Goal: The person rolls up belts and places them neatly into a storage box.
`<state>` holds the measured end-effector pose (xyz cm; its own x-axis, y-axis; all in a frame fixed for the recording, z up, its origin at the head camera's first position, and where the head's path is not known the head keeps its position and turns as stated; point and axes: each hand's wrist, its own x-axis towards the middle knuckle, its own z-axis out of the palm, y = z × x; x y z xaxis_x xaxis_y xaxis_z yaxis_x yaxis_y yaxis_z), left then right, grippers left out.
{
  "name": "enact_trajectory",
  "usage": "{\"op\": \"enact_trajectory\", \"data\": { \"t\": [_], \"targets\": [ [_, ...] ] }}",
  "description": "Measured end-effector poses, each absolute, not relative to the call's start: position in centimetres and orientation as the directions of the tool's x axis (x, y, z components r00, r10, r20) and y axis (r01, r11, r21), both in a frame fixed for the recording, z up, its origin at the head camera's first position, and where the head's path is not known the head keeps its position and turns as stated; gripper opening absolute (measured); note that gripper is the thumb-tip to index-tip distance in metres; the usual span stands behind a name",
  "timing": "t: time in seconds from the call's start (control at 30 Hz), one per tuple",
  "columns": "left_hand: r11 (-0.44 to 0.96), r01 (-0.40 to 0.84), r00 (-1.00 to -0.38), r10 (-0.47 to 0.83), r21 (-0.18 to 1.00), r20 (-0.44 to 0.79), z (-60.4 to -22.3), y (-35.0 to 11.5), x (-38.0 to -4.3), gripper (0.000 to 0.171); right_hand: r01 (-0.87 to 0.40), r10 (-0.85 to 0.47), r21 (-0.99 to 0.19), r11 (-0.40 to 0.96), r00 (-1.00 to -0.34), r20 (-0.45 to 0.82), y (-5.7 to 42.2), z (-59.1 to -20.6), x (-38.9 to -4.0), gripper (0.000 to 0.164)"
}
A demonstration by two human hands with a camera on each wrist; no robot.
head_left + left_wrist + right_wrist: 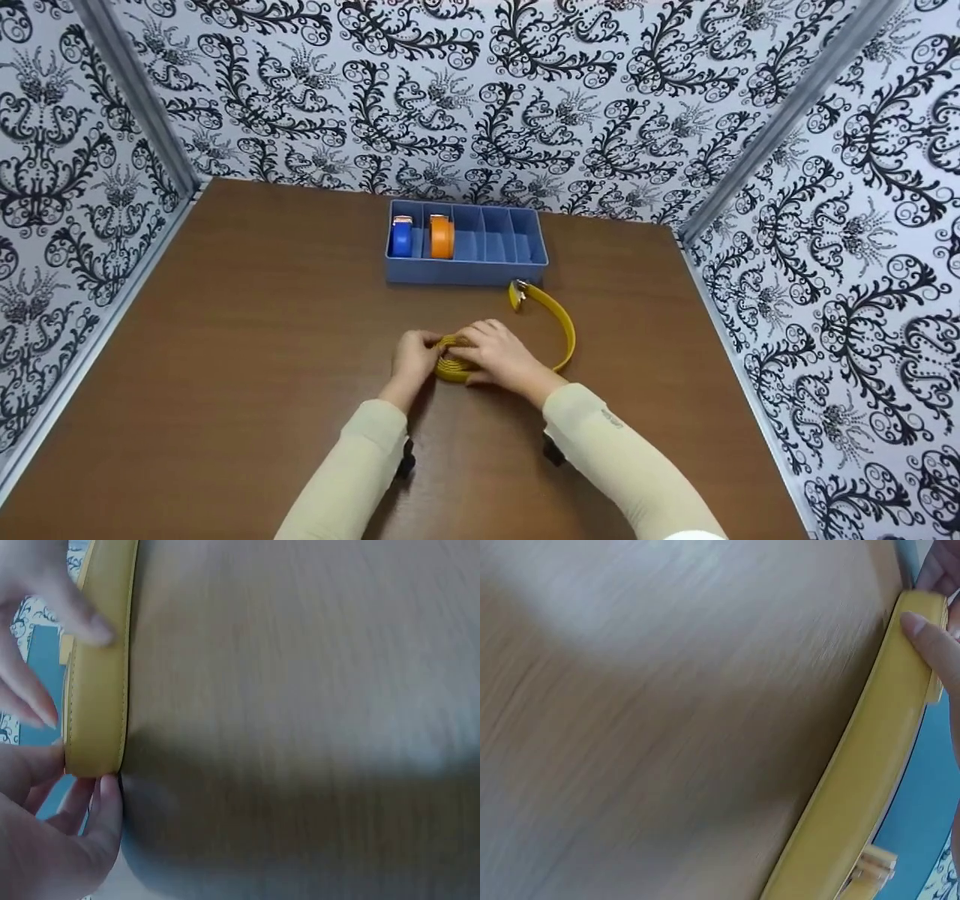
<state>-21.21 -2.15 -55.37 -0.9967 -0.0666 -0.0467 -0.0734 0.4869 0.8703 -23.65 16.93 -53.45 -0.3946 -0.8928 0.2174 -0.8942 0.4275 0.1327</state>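
Note:
A yellow belt [562, 315] stands on edge on the brown table, partly rolled into a coil [452, 367]. Its loose end curves back to a metal buckle [520, 288]. At the coil's left side, my left hand [414, 358] pinches the strap; its fingertips press against the yellow band [97, 712] in the left wrist view. My right hand [499, 355] reaches over the coil from the right, fingers at its top and centre. In the right wrist view, its thumb [930, 645] lies on the strap's outer face.
Behind the hands sits a blue-grey divided box [465, 271]. A rolled blue belt [403, 238] and a rolled orange belt [442, 238] occupy its left compartments. Patterned wall panels [465, 97] enclose the brown table [247, 337] at the back and sides.

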Motion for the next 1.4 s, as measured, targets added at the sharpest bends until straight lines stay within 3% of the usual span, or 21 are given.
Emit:
{"op": "enact_trajectory", "data": {
  "t": [0.17, 0.27, 0.5, 0.63, 0.7, 0.9, 1.1, 1.2, 1.4],
  "targets": [
    [0.491, 0.027, -0.997, 0.075, 0.871, -0.011, -55.3, -2.4, -21.3, 0.02, -0.881, -0.896, 0.2, 0.428, -0.384, 0.224, 18.6, -53.8, -23.9, 0.058],
    [0.487, 0.072, -0.989, 0.149, 0.871, -0.002, -55.3, -2.5, -21.3, 0.019, -0.878, -0.906, 0.257, 0.404, -0.343, 0.25, 18.5, -54.0, -24.2, 0.055],
    [0.494, 0.156, -0.957, 0.29, 0.855, 0.008, -54.8, -3.2, -22.3, 0.018, -0.909, -0.948, 0.327, 0.257, -0.172, 0.266, 16.9, -53.2, -24.2, 0.018],
    [0.513, 0.222, -0.924, 0.381, 0.829, 0.011, -54.6, -3.6, -23.0, 0.016, -0.924, -0.961, 0.332, 0.191, -0.107, 0.256, 16.0, -53.4, -23.7, 0.013],
    [0.516, 0.223, -0.924, 0.382, 0.827, 0.011, -54.5, -3.5, -23.2, 0.016, -0.93, -0.955, 0.303, 0.207, -0.125, 0.268, 15.7, -53.8, -23.5, 0.014],
    [0.468, 0.083, -0.979, 0.202, 0.88, -0.015, -55.1, -2.8, -23.2, 0.017, -0.917, -0.912, 0.158, 0.366, -0.319, 0.258, 15.2, -54.1, -22.9, 0.017],
    [0.434, -0.071, -0.992, 0.062, 0.898, -0.109, -55.3, -2.2, -22.6, 0.029, -0.86, -0.852, 0.104, 0.499, -0.465, 0.242, 14.4, -54.0, -22.7, 0.026],
    [0.444, -0.12, -0.987, 0.041, 0.888, -0.154, -55.0, -1.7, -22.2, 0.036, -0.837, -0.833, 0.115, 0.535, -0.499, 0.241, 14.2, -54.0, -22.7, 0.032],
    [0.511, -0.121, -0.992, -0.036, 0.851, -0.119, -54.8, -1.2, -21.6, 0.03, -0.851, -0.846, 0.128, 0.51, -0.47, 0.25, 14.1, -53.8, -22.9, 0.033]
  ]
}}
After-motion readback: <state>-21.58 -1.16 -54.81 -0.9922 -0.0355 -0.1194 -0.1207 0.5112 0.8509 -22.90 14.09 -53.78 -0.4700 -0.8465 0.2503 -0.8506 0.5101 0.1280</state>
